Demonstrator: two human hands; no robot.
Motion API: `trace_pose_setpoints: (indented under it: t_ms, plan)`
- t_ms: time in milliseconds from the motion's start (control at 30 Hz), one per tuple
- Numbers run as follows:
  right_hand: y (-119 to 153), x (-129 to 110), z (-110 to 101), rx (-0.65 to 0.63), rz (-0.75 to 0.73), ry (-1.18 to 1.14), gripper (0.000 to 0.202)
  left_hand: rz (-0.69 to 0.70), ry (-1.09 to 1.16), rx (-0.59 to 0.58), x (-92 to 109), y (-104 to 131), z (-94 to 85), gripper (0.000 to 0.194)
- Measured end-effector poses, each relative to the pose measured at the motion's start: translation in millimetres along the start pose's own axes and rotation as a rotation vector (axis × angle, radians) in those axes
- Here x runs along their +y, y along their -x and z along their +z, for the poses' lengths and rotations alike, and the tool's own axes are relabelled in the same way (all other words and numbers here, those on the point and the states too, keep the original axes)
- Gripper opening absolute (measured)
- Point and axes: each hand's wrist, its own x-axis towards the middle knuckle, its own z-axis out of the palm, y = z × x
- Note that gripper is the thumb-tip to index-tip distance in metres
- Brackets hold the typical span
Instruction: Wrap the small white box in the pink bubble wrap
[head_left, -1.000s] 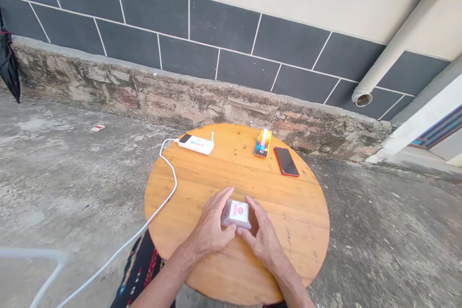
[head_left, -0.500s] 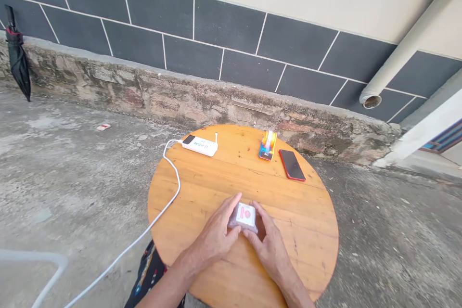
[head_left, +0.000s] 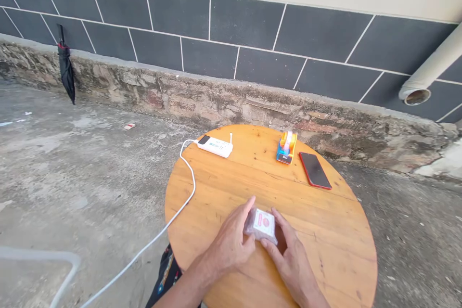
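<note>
A small wrapped package (head_left: 263,221) with a white and red label on top rests near the front middle of the round wooden table. It looks covered in clear plastic over something purplish. My left hand (head_left: 236,233) grips its left side, thumb at the near edge and fingers along the far left. On the opposite side, my right hand (head_left: 288,248) has its thumb at the near right corner and its index finger at the far right corner. Farther back stand a yellow and blue tape dispenser (head_left: 287,147) and a phone with a red edge (head_left: 315,170).
A white power strip (head_left: 215,146) lies at the table's back left, its white cord (head_left: 191,192) running off the left edge. The wooden table (head_left: 216,183) stands on concrete. Behind it are a stone-based wall (head_left: 202,95), a black umbrella (head_left: 66,72) and a drainpipe (head_left: 431,74).
The whole scene has shifted rightward as my head turned left. Both hands stay around the package, which appears slightly more tilted in view.
</note>
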Motion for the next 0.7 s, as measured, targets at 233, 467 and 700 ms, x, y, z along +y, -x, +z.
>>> trace_pose_setpoints:
  t_ms: [233,467,700]
  plan:
    - [0.4,-1.3,1.3,0.005,0.000,-0.014,0.059,0.030,0.012,0.010,-2.0,1.3,0.5,0.084]
    - [0.8,-5.4,-1.7,-0.003,-0.028,-0.076,0.062,0.019,0.097,0.030,-0.7,-0.7,0.0,0.087]
    - [-2.5,-3.5,2.4,0.038,-0.012,-0.167,0.064,0.054,0.132,0.026,-4.2,-2.6,0.0,0.088]
